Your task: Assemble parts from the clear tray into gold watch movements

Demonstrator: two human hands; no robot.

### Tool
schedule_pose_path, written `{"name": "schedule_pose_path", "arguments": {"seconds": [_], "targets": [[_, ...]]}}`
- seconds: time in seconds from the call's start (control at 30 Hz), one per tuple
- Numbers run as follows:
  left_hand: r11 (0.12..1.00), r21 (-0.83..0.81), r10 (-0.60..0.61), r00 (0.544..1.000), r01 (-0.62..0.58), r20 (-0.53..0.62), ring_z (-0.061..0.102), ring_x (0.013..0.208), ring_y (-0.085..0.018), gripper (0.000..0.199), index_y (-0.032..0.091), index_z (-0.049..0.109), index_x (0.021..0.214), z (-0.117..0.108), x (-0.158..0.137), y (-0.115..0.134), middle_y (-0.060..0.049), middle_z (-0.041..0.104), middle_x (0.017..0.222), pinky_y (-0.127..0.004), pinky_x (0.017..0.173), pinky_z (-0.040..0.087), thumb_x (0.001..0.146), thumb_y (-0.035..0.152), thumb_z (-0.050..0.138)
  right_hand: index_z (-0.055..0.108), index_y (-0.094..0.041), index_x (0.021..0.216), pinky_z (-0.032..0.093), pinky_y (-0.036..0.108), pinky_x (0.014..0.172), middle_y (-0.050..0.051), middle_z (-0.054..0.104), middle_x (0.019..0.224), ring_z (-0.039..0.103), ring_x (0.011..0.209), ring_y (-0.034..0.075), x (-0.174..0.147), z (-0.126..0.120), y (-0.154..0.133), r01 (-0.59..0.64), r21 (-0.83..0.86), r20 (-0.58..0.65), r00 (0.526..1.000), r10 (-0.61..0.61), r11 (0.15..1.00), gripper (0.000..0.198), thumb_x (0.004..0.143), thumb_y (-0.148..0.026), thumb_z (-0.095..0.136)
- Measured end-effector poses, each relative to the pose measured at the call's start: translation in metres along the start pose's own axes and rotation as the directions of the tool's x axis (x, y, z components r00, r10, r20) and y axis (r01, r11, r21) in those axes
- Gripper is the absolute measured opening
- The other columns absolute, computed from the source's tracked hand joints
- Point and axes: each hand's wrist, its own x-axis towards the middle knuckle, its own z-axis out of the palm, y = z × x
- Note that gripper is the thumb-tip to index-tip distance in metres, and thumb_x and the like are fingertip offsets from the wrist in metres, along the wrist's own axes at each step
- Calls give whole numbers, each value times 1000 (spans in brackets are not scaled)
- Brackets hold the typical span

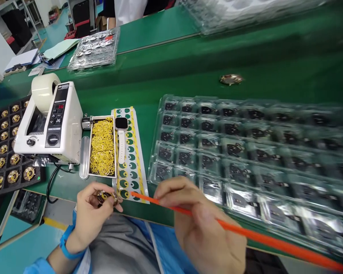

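My left hand (91, 211), at the table's front edge, is closed around a small round gold-and-black part (106, 196), pinched between thumb and fingers. The fingers partly cover it. My right hand (201, 224) grips a long, thin orange stick (277, 245) like a pen. Its tip points left at the lower end of a sheet of green and yellow stickers (137, 167), short of the round part. A smartwatch (121, 123) with a white strap lies on the sheet. Left of that stands a box (115, 152) filled with yellow ring-shaped pieces (102, 146).
A white tape dispenser (71, 129) stands on the left, beside a black tray (31, 184) of round gold parts. A large clear tray (157, 144) of dark parts spans the right. Behind it lies a single round metal part (231, 79). A clear tray (114, 49) sits farther back.
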Motion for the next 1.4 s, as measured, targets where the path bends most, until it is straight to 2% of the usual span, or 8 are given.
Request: {"name": "schedule_pose_path", "arguments": {"seconds": [0.2, 0.43, 0.57, 0.73, 0.87, 1.03, 1.2, 1.4], "targets": [[989, 108, 106, 994, -103, -24, 67, 48, -14, 6, 17, 73, 83, 4, -4, 0, -3, 74, 67, -17, 43, 52, 80, 21, 68, 61, -20, 97, 48, 24, 51, 3, 60, 75, 61, 61, 15, -13, 13, 6, 288, -347, 259, 944, -204, 892, 21, 103, -18, 41], [931, 295, 207, 977, -214, 55, 73, 81, -17, 32, 25, 71, 117, 0, -17, -8, -4, 76, 107, -20, 71, 59, 87, 17, 64, 61, -15, 100, 51, 26, 60, 6, 66, 82, 65, 71, 17, -15, 26, 14, 325, -481, 212, 944, -251, 815, 14, 94, -6, 52], [881, 359, 257, 949, -307, 180, 70, 103, -19, 42, 33, 62, 129, -4, -20, -13, -2, 70, 122, -23, 90, 56, 92, 14, 55, 60, -16, 97, 51, 25, 60, 5, 63, 80, 63, 69, 16, -13, 24, 15, 232, -446, 195, 968, -159, 865, 13, 95, -8, 51], [871, 311, 306, 915, -381, 263, 65, 114, -20, 48, 37, 55, 135, -6, -16, -17, -1, 63, 132, -24, 96, 53, 93, 13, 52, 55, -19, 77, 45, 23, 52, 0, 54, 68, 54, 58, 13, -6, 25, 17, 189, -394, 205, 972, -114, 900, 17, 90, -8, 49], [888, 259, 343, 923, -379, 175, 66, 111, -23, 39, 32, 62, 130, -5, -9, -18, -5, 67, 126, -30, 99, 52, 93, 20, 56, 49, -19, 67, 38, 22, 49, -2, 49, 62, 47, 53, 12, 3, 18, 8, 42, -170, 305, 952, 12, 985, 15, 81, -13, 49], [977, 99, 192, 980, -188, -40, 72, 98, -22, 33, 30, 67, 122, -5, -4, -13, -4, 68, 125, -28, 89, 57, 90, 32, 62, 49, -19, 64, 33, 22, 46, -2, 46, 59, 40, 52, 12, 37, -10, -11, -253, 34, 410, 886, 217, 967, 19, 80, -28, 56], [992, -54, 107, 988, -113, -113, 67, 107, -26, 32, 24, 71, 115, -11, -4, -13, -6, 67, 125, -31, 87, 59, 86, 37, 67, 50, -19, 68, 35, 24, 50, -2, 45, 60, 42, 53, 13, 97, -18, -2, -228, -246, 444, 837, 319, 942, 22, 83, -35, 52], [991, -77, 100, 987, -110, -126, 71, 96, -24, 33, 25, 72, 116, -18, -10, -18, -8, 68, 122, -31, 84, 60, 85, 39, 68, 43, -19, 62, 29, 24, 50, -6, 37, 55, 36, 50, 11, 128, 26, 47, -71, -438, 569, 750, 337, 896, 27, 87, -24, 53]]}}
